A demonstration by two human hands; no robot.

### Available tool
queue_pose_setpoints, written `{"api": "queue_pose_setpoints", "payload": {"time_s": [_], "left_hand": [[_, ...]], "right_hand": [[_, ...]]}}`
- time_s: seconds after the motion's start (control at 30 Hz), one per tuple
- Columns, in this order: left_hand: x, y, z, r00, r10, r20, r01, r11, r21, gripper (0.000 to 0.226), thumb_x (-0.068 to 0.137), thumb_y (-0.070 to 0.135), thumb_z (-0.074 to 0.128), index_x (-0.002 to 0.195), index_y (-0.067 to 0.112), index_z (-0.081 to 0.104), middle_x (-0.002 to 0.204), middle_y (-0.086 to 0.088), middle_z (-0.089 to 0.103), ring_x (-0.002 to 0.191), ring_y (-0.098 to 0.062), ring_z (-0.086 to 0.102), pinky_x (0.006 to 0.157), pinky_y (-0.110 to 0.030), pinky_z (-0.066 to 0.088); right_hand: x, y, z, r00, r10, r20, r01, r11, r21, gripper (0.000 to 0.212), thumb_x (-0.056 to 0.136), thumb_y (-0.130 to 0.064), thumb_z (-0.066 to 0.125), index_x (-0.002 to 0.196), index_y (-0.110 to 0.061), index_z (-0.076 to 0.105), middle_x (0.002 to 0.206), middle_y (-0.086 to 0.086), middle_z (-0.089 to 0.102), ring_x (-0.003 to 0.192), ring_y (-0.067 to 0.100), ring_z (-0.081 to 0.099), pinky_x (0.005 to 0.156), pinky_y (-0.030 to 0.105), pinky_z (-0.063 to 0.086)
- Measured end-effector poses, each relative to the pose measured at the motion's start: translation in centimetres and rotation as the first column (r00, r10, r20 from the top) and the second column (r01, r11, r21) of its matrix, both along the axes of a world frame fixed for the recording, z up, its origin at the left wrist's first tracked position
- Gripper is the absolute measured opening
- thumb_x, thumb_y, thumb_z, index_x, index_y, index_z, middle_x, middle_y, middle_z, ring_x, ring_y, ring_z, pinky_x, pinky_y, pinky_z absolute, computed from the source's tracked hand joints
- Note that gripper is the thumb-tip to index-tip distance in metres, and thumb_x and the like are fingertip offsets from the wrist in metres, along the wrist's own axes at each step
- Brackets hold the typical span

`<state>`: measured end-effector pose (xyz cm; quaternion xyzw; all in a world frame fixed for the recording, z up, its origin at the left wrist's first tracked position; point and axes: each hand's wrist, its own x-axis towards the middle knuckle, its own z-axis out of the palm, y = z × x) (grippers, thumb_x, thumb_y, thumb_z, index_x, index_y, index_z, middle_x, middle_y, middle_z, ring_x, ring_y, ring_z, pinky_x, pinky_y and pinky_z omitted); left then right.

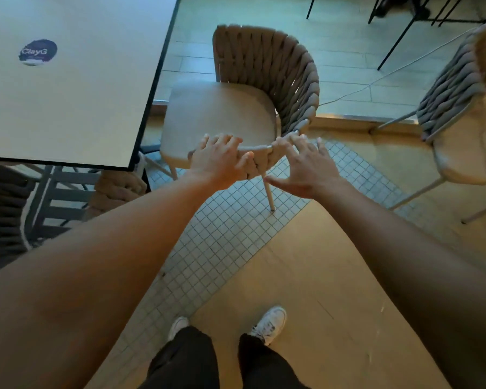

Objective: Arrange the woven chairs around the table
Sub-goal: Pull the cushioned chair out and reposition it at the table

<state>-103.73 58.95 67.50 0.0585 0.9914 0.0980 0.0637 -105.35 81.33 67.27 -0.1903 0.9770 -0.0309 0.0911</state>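
A beige woven chair (264, 71) with a padded seat stands at the right side of the pale table (76, 102), its seat partly under the table's edge. My left hand (219, 161) lies over the near end of its woven rim, fingers spread and thumb against the weave. My right hand (306, 167) is beside it, fingers spread, fingertips touching the rim where it curves back; it grips nothing. A second woven chair (455, 88) stands apart at the far right.
The table carries a round dark sticker (38, 51). Another woven chair (118, 186) and a dark one (3, 209) sit under the table's near edge. Black metal legs (396, 37) stand at the back. My feet (267, 324) are on a tiled floor strip.
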Motion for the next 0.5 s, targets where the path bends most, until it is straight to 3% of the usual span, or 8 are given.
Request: {"api": "queue_pose_setpoints", "payload": {"time_s": [0.4, 0.5], "left_hand": [[-7.1, 4.7, -4.3, 0.988, 0.127, 0.092, -0.125, 0.992, -0.021, 0.059, 0.102, 0.059, 0.034, 0.146, 0.021, 0.047, 0.149, -0.005, 0.052, 0.140, -0.026, 0.045, 0.123, -0.049, 0.021], [-9.7, 5.0, -6.1, 0.965, 0.234, 0.120, -0.239, 0.971, 0.025, 0.060, 0.102, 0.059, 0.036, 0.147, 0.021, 0.047, 0.148, -0.005, 0.053, 0.139, -0.025, 0.046, 0.122, -0.048, 0.022]], "right_hand": [[-11.5, 4.3, -2.9, 0.981, 0.194, 0.024, -0.195, 0.980, 0.040, 0.102, 0.086, -0.081, 0.052, 0.164, -0.026, 0.017, 0.172, 0.011, 0.018, 0.158, 0.031, 0.015, 0.128, 0.055, 0.006], [-14.3, 4.3, -4.2, 0.963, 0.267, 0.035, -0.269, 0.961, 0.064, 0.102, 0.087, -0.081, 0.050, 0.165, -0.026, 0.014, 0.172, 0.012, 0.016, 0.159, 0.031, 0.014, 0.128, 0.054, 0.005]]}}
